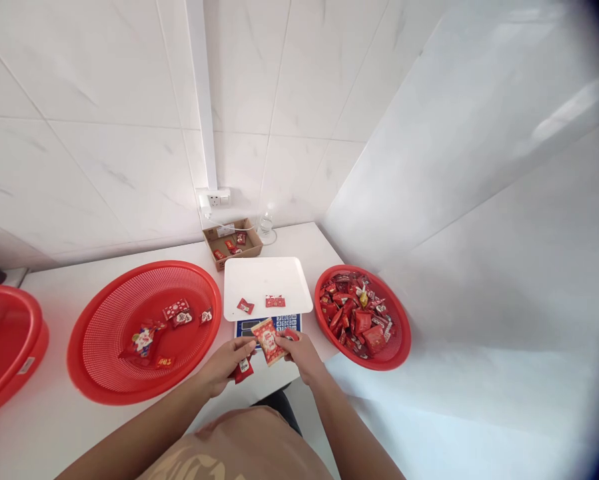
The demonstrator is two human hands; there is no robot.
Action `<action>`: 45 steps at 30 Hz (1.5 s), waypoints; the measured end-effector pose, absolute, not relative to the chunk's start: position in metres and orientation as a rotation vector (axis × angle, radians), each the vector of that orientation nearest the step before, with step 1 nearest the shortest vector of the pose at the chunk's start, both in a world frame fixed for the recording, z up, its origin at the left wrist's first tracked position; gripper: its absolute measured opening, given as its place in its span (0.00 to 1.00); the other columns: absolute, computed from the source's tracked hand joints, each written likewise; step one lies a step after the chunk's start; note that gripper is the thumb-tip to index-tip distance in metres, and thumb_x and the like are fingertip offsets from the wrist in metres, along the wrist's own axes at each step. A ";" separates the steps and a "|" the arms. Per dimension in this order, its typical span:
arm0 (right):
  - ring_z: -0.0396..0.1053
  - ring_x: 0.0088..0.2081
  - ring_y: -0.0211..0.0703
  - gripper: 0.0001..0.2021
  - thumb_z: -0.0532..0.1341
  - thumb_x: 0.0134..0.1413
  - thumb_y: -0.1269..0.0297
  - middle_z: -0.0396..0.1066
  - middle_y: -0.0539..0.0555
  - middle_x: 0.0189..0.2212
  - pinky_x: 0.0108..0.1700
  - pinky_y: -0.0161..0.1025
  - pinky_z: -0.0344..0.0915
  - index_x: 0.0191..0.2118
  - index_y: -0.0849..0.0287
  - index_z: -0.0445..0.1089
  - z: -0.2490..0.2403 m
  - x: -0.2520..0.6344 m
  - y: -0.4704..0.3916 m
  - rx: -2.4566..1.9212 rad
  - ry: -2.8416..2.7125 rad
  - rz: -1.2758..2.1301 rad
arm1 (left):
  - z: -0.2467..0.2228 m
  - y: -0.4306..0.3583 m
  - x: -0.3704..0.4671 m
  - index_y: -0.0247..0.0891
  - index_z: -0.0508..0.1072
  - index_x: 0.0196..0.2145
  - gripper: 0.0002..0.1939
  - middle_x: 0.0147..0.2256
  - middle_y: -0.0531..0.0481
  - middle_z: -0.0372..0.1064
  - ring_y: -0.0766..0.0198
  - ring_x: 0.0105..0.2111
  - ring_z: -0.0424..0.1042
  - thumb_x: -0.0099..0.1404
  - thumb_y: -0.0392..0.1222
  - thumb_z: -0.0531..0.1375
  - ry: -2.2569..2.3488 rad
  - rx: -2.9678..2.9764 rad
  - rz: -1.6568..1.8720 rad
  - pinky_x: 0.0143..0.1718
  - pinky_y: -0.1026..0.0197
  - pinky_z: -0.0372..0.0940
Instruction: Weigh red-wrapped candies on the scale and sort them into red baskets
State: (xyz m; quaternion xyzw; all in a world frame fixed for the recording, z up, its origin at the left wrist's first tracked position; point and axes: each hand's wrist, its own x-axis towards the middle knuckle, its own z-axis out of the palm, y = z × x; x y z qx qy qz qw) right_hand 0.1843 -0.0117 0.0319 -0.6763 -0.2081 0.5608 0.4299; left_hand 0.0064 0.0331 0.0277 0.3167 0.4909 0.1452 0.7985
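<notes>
My left hand point(230, 362) is closed on a small red snack packet point(244, 368) with a white label, which hangs below the fingers. In my right hand point(300, 355) is a larger red-and-gold snack packet point(268, 341), pinched at its right side. Its left edge lies close to my left fingertips; whether they touch it I cannot tell. Something red also shows at the right fingers, too covered to name. Both hands are in front of a digital scale point(244, 328) with a white tray point(266, 277). Two small red packets point(275, 302) lie near the tray's front edge.
Left of the scale stands a red mesh basket point(99, 320) with several packets. At the right, another red basket point(404, 333) is heaped with red packets. A cardboard box point(252, 252) with a few packets sits behind. A red basin point(34, 333) is at far left.
</notes>
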 end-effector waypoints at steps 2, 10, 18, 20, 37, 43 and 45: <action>0.63 0.23 0.34 0.12 0.68 0.33 0.61 0.70 0.49 0.22 0.24 0.31 0.58 0.28 0.58 0.71 0.028 0.188 0.002 -1.646 -0.355 1.366 | 0.023 0.032 0.001 0.39 0.69 0.39 0.26 0.32 0.54 0.69 0.74 0.22 0.64 0.46 0.58 0.66 1.149 0.599 0.291 0.24 0.68 0.56; 0.70 0.29 0.37 0.16 0.67 0.38 0.63 0.72 0.51 0.30 0.27 0.32 0.65 0.37 0.56 0.67 0.015 0.192 0.015 -1.642 -0.246 1.306 | 0.031 0.030 -0.015 0.40 0.68 0.38 0.19 0.33 0.55 0.69 0.74 0.25 0.65 0.50 0.50 0.65 1.144 0.465 0.282 0.27 0.69 0.59; 0.72 0.29 0.36 0.15 0.68 0.37 0.65 0.72 0.50 0.31 0.34 0.34 0.67 0.32 0.58 0.62 -0.021 0.192 -0.065 -1.618 -0.143 1.525 | 0.027 0.021 -0.028 0.41 0.65 0.44 0.27 0.39 0.52 0.66 0.69 0.28 0.69 0.45 0.33 0.66 0.975 0.434 0.340 0.33 0.62 0.63; 0.72 0.28 0.36 0.16 0.68 0.38 0.62 0.72 0.51 0.30 0.33 0.34 0.67 0.33 0.58 0.64 -0.022 0.193 -0.076 -1.623 -0.110 1.545 | 0.024 0.020 -0.029 0.41 0.64 0.43 0.27 0.40 0.52 0.67 0.67 0.30 0.70 0.45 0.34 0.68 0.965 0.448 0.353 0.34 0.61 0.63; 0.69 0.32 0.38 0.25 0.73 0.25 0.59 0.72 0.50 0.32 0.33 0.35 0.63 0.35 0.57 0.65 0.026 0.159 -0.050 -1.437 -0.227 1.567 | 0.025 0.016 0.000 0.41 0.61 0.40 0.23 0.27 0.56 0.66 0.73 0.20 0.61 0.51 0.52 0.64 0.962 1.012 0.368 0.23 0.67 0.57; 0.68 0.30 0.37 0.21 0.71 0.27 0.62 0.71 0.49 0.28 0.33 0.34 0.61 0.33 0.58 0.66 0.020 0.160 -0.050 -1.476 -0.188 1.512 | 0.025 0.020 -0.001 0.43 0.64 0.45 0.24 0.29 0.53 0.68 0.67 0.25 0.67 0.58 0.61 0.54 0.958 0.647 0.327 0.24 0.65 0.60; 0.68 0.31 0.37 0.21 0.71 0.28 0.62 0.72 0.49 0.30 0.33 0.34 0.62 0.33 0.58 0.66 0.020 0.162 -0.050 -1.471 -0.160 1.502 | 0.027 0.023 -0.001 0.42 0.66 0.44 0.23 0.33 0.50 0.69 0.66 0.28 0.69 0.60 0.60 0.52 0.940 0.548 0.322 0.28 0.63 0.63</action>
